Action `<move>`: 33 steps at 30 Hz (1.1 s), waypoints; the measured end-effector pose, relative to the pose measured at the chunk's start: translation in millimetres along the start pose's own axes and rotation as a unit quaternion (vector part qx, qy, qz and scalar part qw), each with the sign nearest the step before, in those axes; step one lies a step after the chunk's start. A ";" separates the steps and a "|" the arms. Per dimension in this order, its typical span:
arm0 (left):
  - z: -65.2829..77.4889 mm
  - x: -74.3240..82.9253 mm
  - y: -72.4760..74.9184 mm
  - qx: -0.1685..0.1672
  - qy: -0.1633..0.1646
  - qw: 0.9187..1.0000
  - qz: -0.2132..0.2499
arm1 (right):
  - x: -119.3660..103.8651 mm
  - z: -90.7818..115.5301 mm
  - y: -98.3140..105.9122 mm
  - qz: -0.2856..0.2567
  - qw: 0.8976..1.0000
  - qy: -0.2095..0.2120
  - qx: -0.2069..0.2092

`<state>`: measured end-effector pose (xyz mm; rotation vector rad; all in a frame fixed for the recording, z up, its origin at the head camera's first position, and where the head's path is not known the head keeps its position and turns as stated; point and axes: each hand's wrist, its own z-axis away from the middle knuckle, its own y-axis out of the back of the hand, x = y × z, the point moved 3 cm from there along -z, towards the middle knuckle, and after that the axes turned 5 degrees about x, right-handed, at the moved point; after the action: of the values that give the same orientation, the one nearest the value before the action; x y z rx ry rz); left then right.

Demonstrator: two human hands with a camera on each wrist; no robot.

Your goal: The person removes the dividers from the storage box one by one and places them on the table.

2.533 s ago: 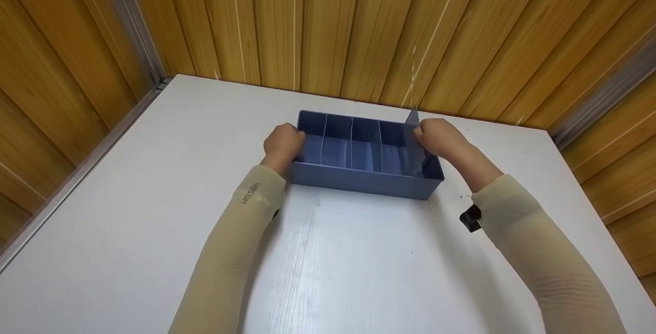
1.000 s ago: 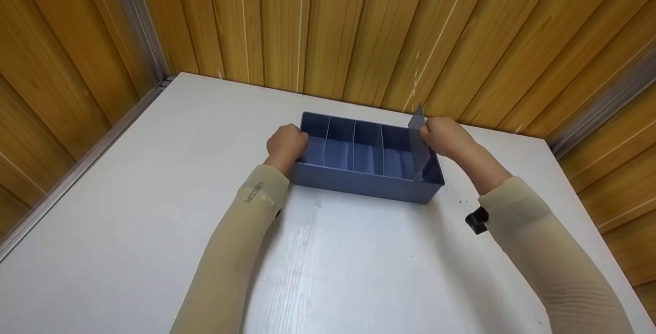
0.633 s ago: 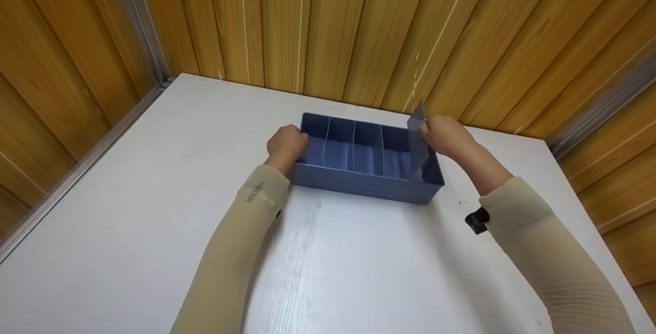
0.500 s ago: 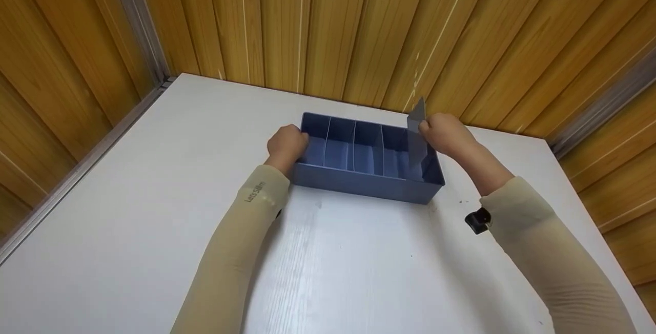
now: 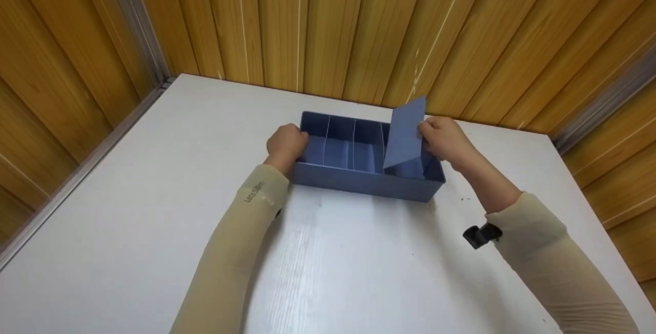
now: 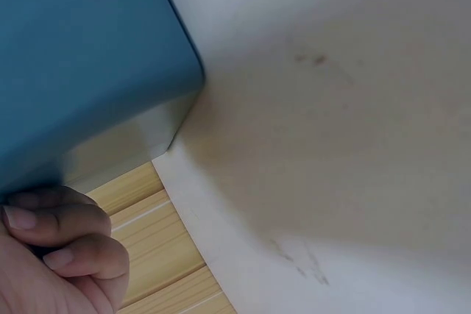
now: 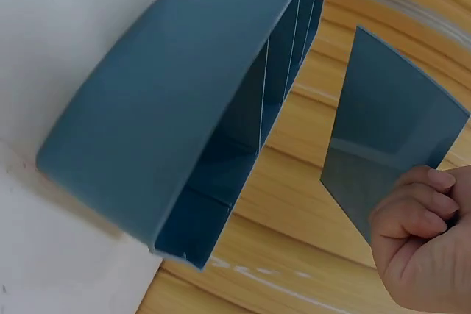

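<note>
A long blue box (image 5: 359, 181) sits at the far side of the white table, split crosswise by several thin upright dividers. My left hand (image 5: 287, 143) grips its left end wall, fingers curled over the rim; in the left wrist view, those curled fingers (image 6: 85, 248) are close against the blue wall. Above the right end of the box, my right hand (image 5: 445, 139) pinches a flat blue divider panel (image 5: 405, 131) by its right edge. The panel is tilted, its broad face toward the head camera. From the right wrist view, the panel appears apart from the box rim.
The white table (image 5: 333, 257) has a few small dark marks on it. Wood-patterned walls (image 5: 328, 32) stand behind and at both sides. A metal frame rail (image 5: 136, 21) runs up the back left corner. A black clip-like object (image 5: 482, 235) is on the right sleeve's cuff.
The divider panel, earlier upright inside the right end of the box, has been lifted by my right hand and turned leftward. My left hand keeps its grip on the box.
</note>
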<state>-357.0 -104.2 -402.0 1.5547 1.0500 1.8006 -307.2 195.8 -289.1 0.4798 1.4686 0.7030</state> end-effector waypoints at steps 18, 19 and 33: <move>0.0 0.2 0.4 0.002 0.003 1.000 0.002 | 21.1 68.9 -58.8 -0.127 0.987 -0.017 -0.100; -0.2 0.1 0.1 0.001 0.004 1.000 0.002 | 21.1 71.9 -62.0 -0.126 0.986 -0.012 -0.104; 0.1 0.3 -0.8 0.000 0.002 1.000 -0.001 | 21.1 96.4 -102.6 -0.128 0.977 0.012 -0.171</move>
<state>-357.0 -103.4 -402.5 1.5492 1.0528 1.8031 -198.5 148.7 -368.2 0.0153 1.3648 0.7367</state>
